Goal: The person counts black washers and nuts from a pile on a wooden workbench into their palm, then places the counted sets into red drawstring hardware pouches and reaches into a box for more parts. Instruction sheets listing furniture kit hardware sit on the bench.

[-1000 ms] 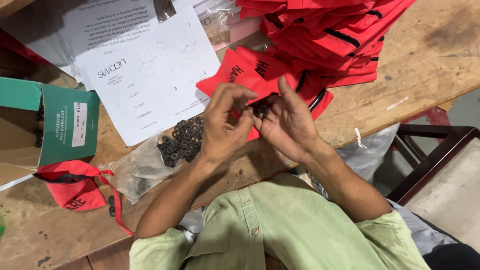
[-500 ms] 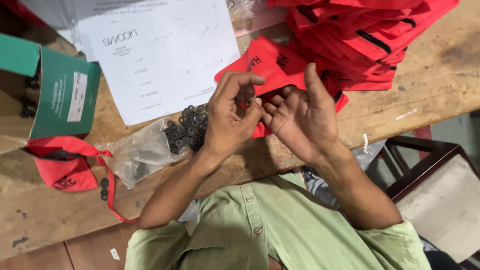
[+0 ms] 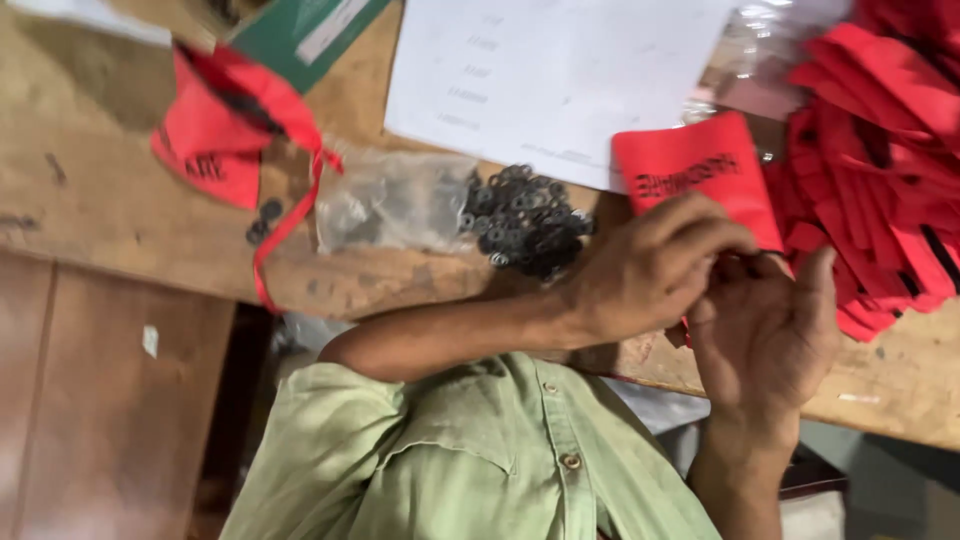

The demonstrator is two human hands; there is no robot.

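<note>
Pinching something small, left hand fingers meet the open right hand beside flat red fabric pouch near dark metal washers; filling seems underway

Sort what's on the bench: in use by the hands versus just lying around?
In hand:
left hand
right hand
flat red fabric pouch
pile of small dark metal washers

Lying about:
white printed paper sheet
green cardboard box
crumpled red drawstring pouch
stack of red pouches

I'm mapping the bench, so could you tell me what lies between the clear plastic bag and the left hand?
In the head view, a pile of small dark rings lies between the clear plastic bag and the left hand.
</note>
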